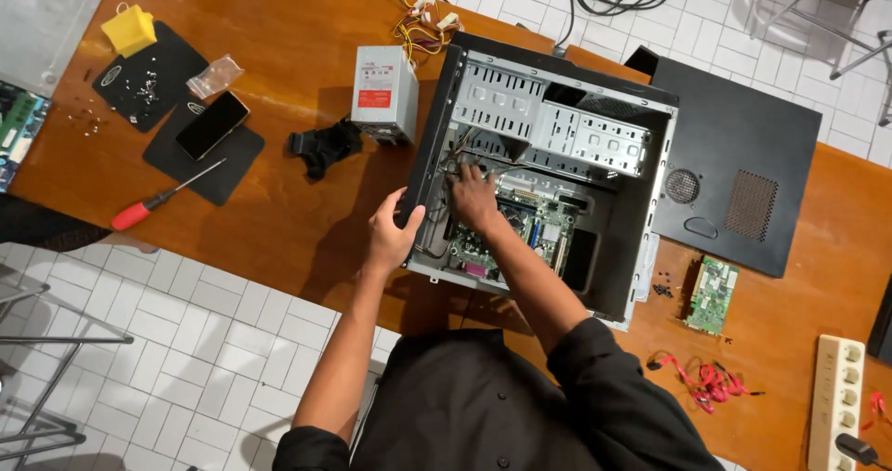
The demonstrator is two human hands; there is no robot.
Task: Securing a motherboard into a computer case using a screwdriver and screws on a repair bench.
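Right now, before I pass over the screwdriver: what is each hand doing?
Left hand: closed around the edge of the open computer case.
Right hand: inside the case by the wires above the motherboard; grip cannot be told.

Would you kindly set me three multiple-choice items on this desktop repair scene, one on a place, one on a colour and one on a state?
1. Where does the screwdriver lie?
A. Inside the computer case
B. Left of the case, partly on a black mat
C. On the floor

2. What colour is its handle?
A. Red
B. Blue
C. Green

3. What is the state of the computer case?
A. Closed
B. Open, side panel off
C. Wrapped in plastic

Answers:
1 B: it rests on the table with its tip on the black mat.
2 A: the grip is plainly red.
3 B: the motherboard shows, the right hand reaches inside, and the side panel lies beside it.
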